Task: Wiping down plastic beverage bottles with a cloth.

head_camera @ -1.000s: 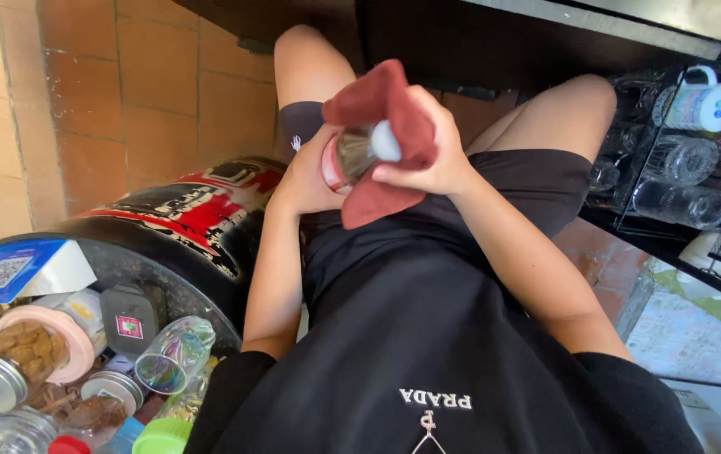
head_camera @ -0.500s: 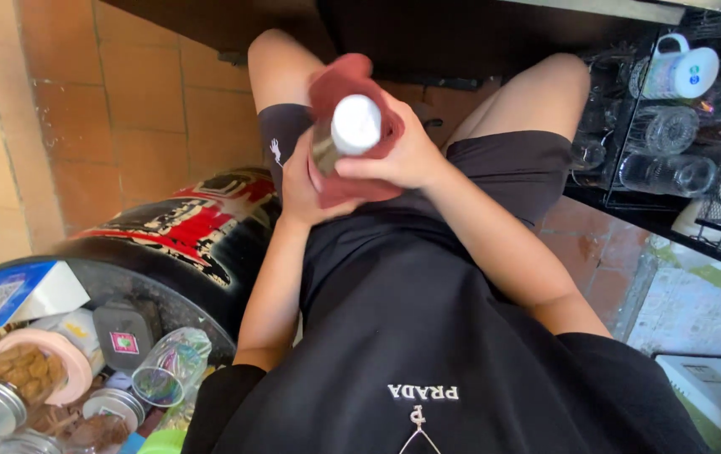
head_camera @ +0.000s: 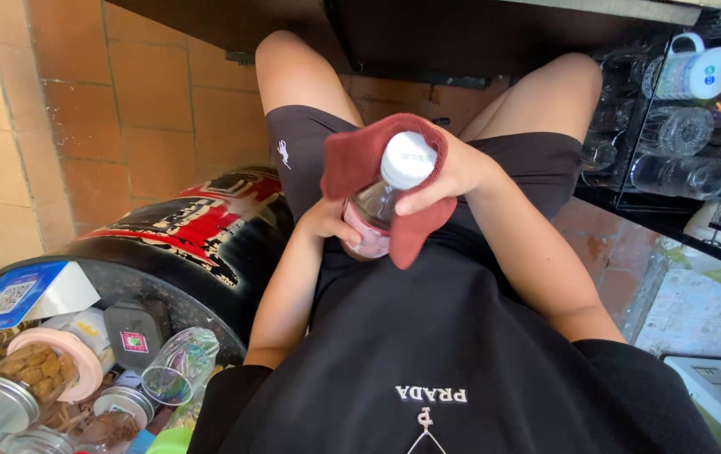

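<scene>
Above the lap, left hand (head_camera: 327, 223) clasps the bottle (head_camera: 371, 225) base — steadying it — while right hand (head_camera: 444, 172) presses the red cloth (head_camera: 359, 155) around its neck.

Floor (head_camera: 108, 126): tan/orange tiles, running well left of left hand (head_camera: 327, 225) and up ahead of it. Black drum (head_camera: 184, 244) w/ red markings just left of that hand, glass top (head_camera: 100, 286). On glass, below-left of hand: jars w/ metal lids (head_camera: 7, 395), pink-lidded tub (head_camera: 75, 357), clear cup on its side (head_camera: 177, 370), blue/white card (head_camera: 16, 294). Wire rack (head_camera: 671, 126) right of right hand (head_camera: 449, 172) w/ glasses, white mug (head_camera: 701, 71).
</scene>
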